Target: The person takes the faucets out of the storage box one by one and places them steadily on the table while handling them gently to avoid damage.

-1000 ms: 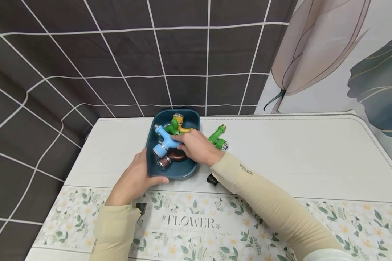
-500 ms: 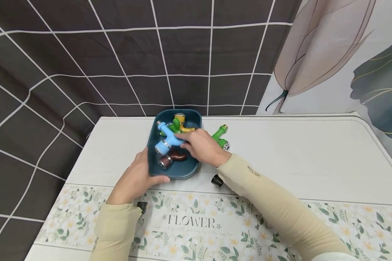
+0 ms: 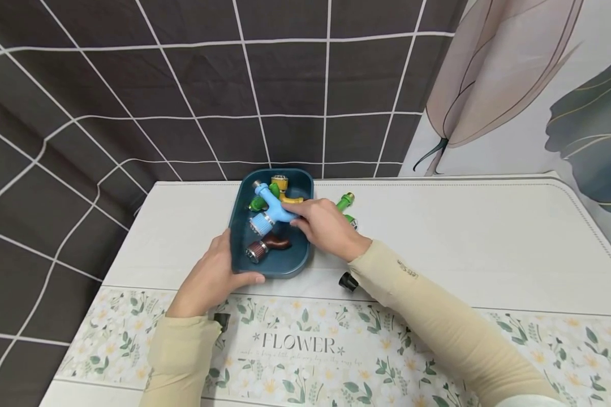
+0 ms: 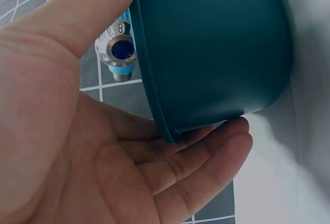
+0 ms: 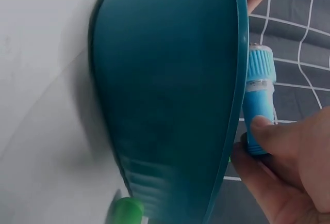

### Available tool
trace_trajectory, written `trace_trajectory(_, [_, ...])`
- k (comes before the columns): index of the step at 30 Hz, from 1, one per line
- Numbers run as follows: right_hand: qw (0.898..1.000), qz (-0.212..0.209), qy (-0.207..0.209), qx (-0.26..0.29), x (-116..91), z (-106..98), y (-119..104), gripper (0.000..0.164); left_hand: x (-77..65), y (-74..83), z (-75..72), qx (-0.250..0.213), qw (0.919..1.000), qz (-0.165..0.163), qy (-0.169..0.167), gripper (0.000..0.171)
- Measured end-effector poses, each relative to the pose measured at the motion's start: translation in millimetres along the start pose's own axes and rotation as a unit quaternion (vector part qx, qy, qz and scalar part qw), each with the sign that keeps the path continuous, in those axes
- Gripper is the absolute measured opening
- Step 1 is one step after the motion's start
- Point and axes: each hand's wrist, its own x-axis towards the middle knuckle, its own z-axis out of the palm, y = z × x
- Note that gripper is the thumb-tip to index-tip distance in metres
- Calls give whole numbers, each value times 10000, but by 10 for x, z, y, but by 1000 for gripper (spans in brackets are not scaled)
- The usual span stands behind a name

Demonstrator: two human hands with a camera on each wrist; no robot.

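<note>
- Blue tap (image 3: 275,211): over the past second it has shifted rightward and away from the person, and it now overlaps the green tap (image 3: 257,204) inside the dark blue basin (image 3: 285,271).
- Right hand (image 3: 332,227): pinching the blue tap's spout between thumb and fingers. Both wrist views show the tap up at rim level, so it is probably not yet let go; its position appears to be under adjustment.
- Left hand (image 3: 211,274): unmoved, spread around the basin's near left corner, fingers against the outer wall, thumb along the near side. It seems to be steadying the basin.
- Also in the basin: a yellow tap (image 3: 280,183) at the far end and a brown tap (image 3: 267,247) at the near end, its spout less covered than a second ago.
- Another green tap (image 3: 345,200) lies on the tabletop (image 3: 463,243), right of the basin, partly hidden by the right hand.
- The tabletop covering is white, with a floral band (image 3: 397,333) nearest the person, lettered "FLOWER".
- Behind hang a dark cloth (image 3: 285,79) with white grid lines and, at right, a leaf-printed cloth (image 3: 509,73).
</note>
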Motion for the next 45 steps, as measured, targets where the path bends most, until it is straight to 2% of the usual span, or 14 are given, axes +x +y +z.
trace_trajectory(8, [9994, 26, 332, 55, -69, -34, 86, 40, 2, 2, 5, 34, 10000, 8, 2, 120])
trace_trajectory(16, [9992, 51, 385, 95, -132, -94, 120, 39, 1, 3, 9, 56, 10000, -69, -4, 120])
trace_trajectory(32, [9958, 203, 878, 135, -310, -219, 214, 40, 5, -1, 4, 51, 9999, -141, -31, 121])
trace_trajectory(45, [9938, 424, 1023, 38, -459, -270, 335, 39, 21, 1, 6, 60, 9999, -137, -39, 121])
